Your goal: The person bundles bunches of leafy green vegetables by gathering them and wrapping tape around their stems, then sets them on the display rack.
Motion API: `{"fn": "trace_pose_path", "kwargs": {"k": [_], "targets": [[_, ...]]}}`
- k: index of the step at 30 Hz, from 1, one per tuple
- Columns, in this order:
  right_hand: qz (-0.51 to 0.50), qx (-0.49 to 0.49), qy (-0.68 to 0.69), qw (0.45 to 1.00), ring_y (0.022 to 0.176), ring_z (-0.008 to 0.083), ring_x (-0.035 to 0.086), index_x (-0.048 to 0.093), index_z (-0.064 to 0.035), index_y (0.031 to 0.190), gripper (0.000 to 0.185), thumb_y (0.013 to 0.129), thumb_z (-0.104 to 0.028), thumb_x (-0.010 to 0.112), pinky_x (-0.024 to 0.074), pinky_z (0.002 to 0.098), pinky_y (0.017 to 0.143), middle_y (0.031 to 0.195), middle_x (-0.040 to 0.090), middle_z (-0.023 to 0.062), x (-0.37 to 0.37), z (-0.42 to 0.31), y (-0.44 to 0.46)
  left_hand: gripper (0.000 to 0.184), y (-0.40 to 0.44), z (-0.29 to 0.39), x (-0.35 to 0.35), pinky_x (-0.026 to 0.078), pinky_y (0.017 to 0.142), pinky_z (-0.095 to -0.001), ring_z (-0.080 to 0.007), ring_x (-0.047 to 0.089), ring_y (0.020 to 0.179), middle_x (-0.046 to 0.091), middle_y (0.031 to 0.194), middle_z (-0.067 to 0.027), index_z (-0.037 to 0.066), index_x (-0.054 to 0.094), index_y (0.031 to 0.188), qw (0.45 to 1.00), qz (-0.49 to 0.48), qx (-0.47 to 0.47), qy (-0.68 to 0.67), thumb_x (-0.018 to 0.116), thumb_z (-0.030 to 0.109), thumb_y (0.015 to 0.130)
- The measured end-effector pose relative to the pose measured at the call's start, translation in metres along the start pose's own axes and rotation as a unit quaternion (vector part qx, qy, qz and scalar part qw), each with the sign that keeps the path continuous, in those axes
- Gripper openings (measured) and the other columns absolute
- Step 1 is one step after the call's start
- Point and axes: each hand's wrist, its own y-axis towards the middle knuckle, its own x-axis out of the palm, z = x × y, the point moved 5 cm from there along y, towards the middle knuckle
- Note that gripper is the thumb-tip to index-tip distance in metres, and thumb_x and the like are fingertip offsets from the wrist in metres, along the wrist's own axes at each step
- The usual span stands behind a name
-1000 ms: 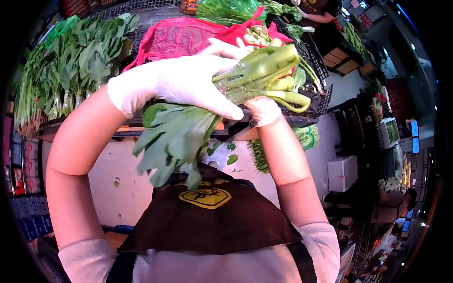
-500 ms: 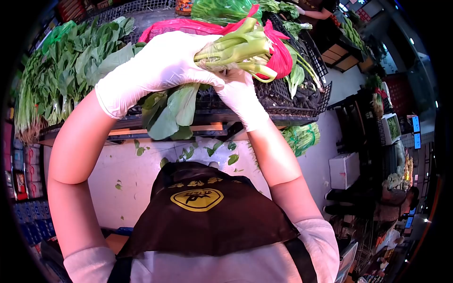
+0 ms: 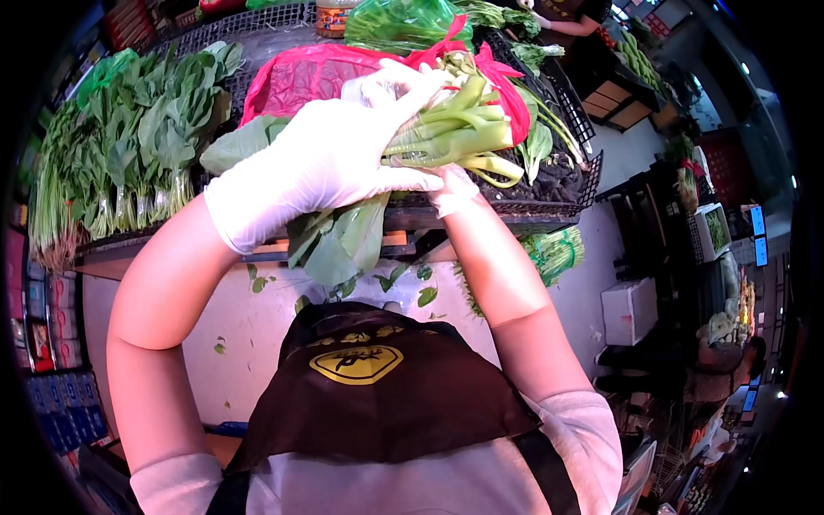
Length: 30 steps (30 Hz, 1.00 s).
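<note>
My left hand point(image 3: 318, 163), in a white glove, is closed around a bunch of leafy greens point(image 3: 459, 133). The thick, pale green stems point right, and broad leaves point(image 3: 348, 236) hang below the hand. Shiny clear film shows around the stems beside the thumb. My right hand point(image 3: 453, 189), gloved too, is beneath and behind the bunch; its wrist edge shows, but most of its fingers are hidden. A pink-red plastic bag point(image 3: 300, 73) lies just behind both hands, its knotted part close to the stem ends.
Upright bundles of greens point(image 3: 146, 163) line the left of the stand. A green bag point(image 3: 403, 21) and a jar point(image 3: 333, 17) are at the back. Loose stalks point(image 3: 538, 142) lie in a black crate point(image 3: 592, 176). Fallen leaves point(image 3: 427, 296) dot the floor. A co-worker's arm point(image 3: 571, 27) shows at upper right.
The bunch and my left hand have moved slightly right and down. My right hand has gone farther behind the bunch. More of the pink-red bag shows.
</note>
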Motion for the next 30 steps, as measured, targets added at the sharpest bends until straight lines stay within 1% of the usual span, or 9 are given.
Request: {"fn": "trace_pose_path", "kwargs": {"k": [2,5,6,8,11,14,19,26,30], "targets": [[-0.005,0.115,0.478,0.871,0.105,0.0141,0.053,0.052,-0.0105,0.108,0.031,0.095,-0.038,0.049,0.0442,0.0315,0.091,0.104,0.057,0.0042,-0.053,0.063,0.016,0.093,0.002,-0.002,0.000,0.052,0.069,-0.0408,-0.0376,0.064,0.080,0.065,0.094,-0.0204,0.011,0.026,0.144,0.999,0.039,0.001,0.011,0.057,0.066,0.076],[-0.088,0.000,0.076,0.993,0.115,0.0247,0.051,0.035,-0.0075,0.137,0.065,0.089,-0.048,0.053,0.0395,0.0408,0.103,0.125,0.049,0.0126,0.001,-0.019,-0.010,0.105,0.009,-0.013,-0.016,0.052,0.068,-0.0394,-0.0336,0.066,0.078,0.066,0.089,-0.0158,0.012,0.028,0.144,0.989,-0.076,-0.112,0.064,0.061,0.074,0.066],[-0.100,0.010,0.167,0.981,0.116,0.0245,0.051,0.034,-0.0108,0.138,0.060,0.089,-0.039,0.056,0.0373,0.0418,0.105,0.126,0.050,0.0128,0.015,-0.028,-0.012,0.107,0.012,-0.017,-0.018,0.052,0.068,-0.0390,-0.0327,0.066,0.077,0.066,0.089,-0.0149,0.013,0.029,0.144,0.980,-0.115,-0.145,0.073,0.062,0.075,0.063],[-0.042,-0.011,-0.026,0.999,0.113,0.0251,0.052,0.044,-0.0130,0.130,0.051,0.086,-0.031,0.061,0.0376,0.0423,0.102,0.122,0.054,0.0126,0.016,-0.038,-0.018,0.095,0.010,-0.034,-0.024,0.053,0.068,-0.0358,-0.0261,0.067,0.076,0.067,0.083,-0.0104,0.012,0.046,0.132,0.987,0.005,-0.153,0.043,0.073,0.067,0.060],[0.093,-0.198,-0.702,0.677,0.086,0.0232,0.062,0.067,-0.0005,0.094,0.027,0.074,-0.017,0.071,0.0490,0.0345,0.076,0.083,0.065,0.0105,0.027,-0.070,-0.026,0.045,0.011,-0.048,-0.018,0.051,0.066,-0.0332,-0.0248,0.066,0.071,0.067,0.081,-0.0127,0.004,0.067,0.092,0.986,-0.009,-0.165,-0.026,0.076,0.043,0.072],[0.160,-0.028,-0.742,0.650,0.072,0.0240,0.059,0.066,-0.0011,0.092,0.024,0.075,-0.017,0.067,0.0469,0.0330,0.066,0.077,0.061,0.0136,0.015,-0.061,-0.031,0.033,0.006,-0.047,0.012,0.051,0.065,-0.0334,-0.0276,0.065,0.070,0.067,0.081,-0.0140,0.002,0.066,0.092,0.981,-0.031,-0.171,-0.082,0.061,0.034,0.088],[0.183,-0.036,-0.682,0.707,0.064,0.0299,0.060,0.067,-0.0044,0.079,0.016,0.074,-0.020,0.065,0.0464,0.0380,0.063,0.067,0.061,0.0133,0.009,-0.054,-0.038,0.081,-0.032,-0.041,0.073,0.031,0.107,-0.0334,-0.0245,0.034,0.132,0.031,0.146,-0.0186,0.003,0.016,0.146,0.930,-0.094,-0.237,-0.266,0.064,0.030,0.087],[0.020,-0.101,-0.667,0.738,0.082,0.0297,0.062,0.065,-0.0035,0.087,0.021,0.073,-0.019,0.068,0.0467,0.0363,0.078,0.084,0.065,0.0119,0.049,-0.072,-0.027,0.077,-0.042,-0.043,0.089,0.037,0.101,-0.0319,-0.0164,0.044,0.120,0.046,0.131,-0.0076,0.005,0.027,0.142,0.714,0.083,-0.249,-0.649,0.072,0.011,0.079],[-0.016,0.047,-0.544,0.838,0.096,0.0236,0.055,0.051,-0.0037,0.125,0.055,0.075,-0.016,0.071,0.0415,0.0342,0.091,0.102,0.058,0.0118,0.060,-0.083,-0.034,0.065,-0.055,-0.070,0.060,0.040,0.096,-0.0283,-0.0117,0.050,0.108,0.054,0.121,-0.0040,0.003,0.043,0.133,0.769,0.073,-0.250,-0.584,0.074,0.015,0.078]]}}
